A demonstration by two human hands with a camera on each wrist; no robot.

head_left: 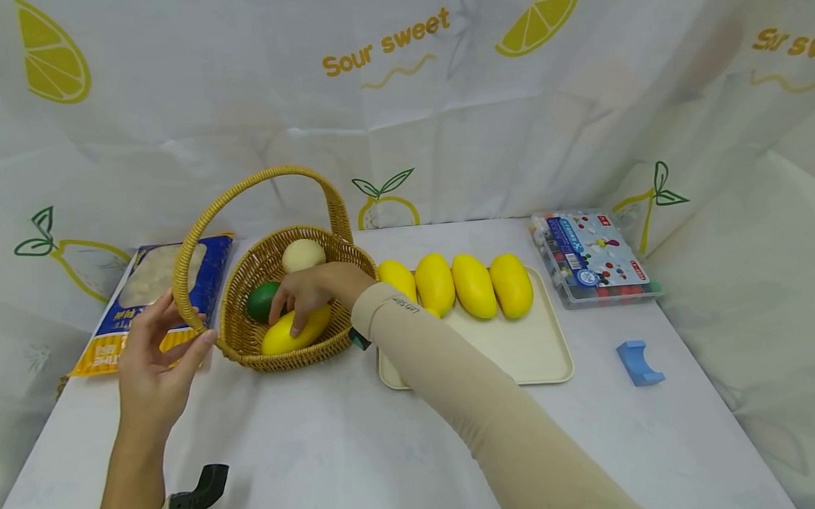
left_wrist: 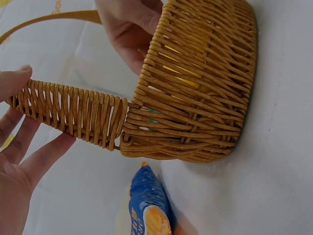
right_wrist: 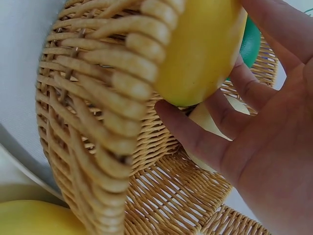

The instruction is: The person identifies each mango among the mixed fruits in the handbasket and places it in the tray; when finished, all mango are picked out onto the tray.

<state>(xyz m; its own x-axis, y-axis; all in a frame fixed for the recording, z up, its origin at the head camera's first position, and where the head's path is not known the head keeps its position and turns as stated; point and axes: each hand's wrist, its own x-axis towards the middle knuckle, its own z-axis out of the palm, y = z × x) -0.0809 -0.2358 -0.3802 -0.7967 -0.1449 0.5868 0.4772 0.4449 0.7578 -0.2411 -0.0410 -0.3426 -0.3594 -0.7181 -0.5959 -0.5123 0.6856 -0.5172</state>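
A wicker basket (head_left: 303, 361) with a tall arched handle stands left of centre. My left hand (head_left: 156, 364) pinches that handle near its lower left end, thumb on one side and fingers on the other, as the left wrist view also shows. Inside the basket, my right hand (head_left: 311, 291) grips a yellow mango (head_left: 298, 331) from above, thumb and fingers around its sides. A dark green fruit (head_left: 262, 302) and a pale round fruit (head_left: 303, 255) lie in there as well. In the right wrist view the mango (right_wrist: 200, 54) is beside the basket's rim.
Right of the basket, a cream tray (head_left: 542, 355) bears several yellow mangoes (head_left: 473, 286), partly hidden by my right sleeve. A blue and orange food packet (head_left: 113, 328) lies behind my left hand. Farther right are a plastic case (head_left: 595, 258) and a blue curved block (head_left: 639, 363).
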